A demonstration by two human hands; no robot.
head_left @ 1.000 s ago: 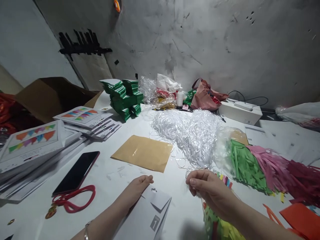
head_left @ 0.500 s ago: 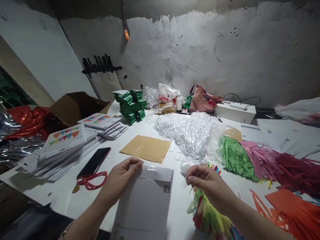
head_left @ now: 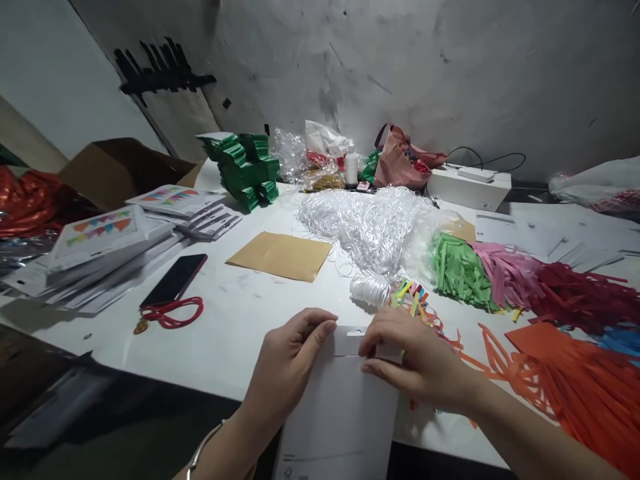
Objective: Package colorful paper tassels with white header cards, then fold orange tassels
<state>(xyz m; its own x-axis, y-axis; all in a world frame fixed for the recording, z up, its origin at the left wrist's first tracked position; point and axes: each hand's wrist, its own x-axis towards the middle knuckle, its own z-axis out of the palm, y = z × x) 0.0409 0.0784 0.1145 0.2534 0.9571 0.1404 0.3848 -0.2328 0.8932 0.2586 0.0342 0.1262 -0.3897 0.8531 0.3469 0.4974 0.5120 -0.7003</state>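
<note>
A white flat packet (head_left: 340, 413) with a hang tab at its top lies over the table's near edge. My left hand (head_left: 287, 363) pinches its top left corner, fingers closed on it. My right hand (head_left: 413, 360) grips the top right edge with fingers pressed on the packet. Just beyond my right hand lie small multicoloured paper strips (head_left: 413, 297) and a coil of white string (head_left: 370, 288).
A brown envelope (head_left: 280, 255), a black phone (head_left: 174, 280) with a red lanyard (head_left: 173, 313), stacked printed cards (head_left: 100, 233), green booklets (head_left: 245, 170), a heap of white string (head_left: 365, 223), green, pink, red and orange paper fringe (head_left: 500, 273), a white box (head_left: 470, 187).
The white packet has come toward me over the table edge. My right hand let go of the coloured tassel bundle and now grips the packet's top. The view tilted down.
</note>
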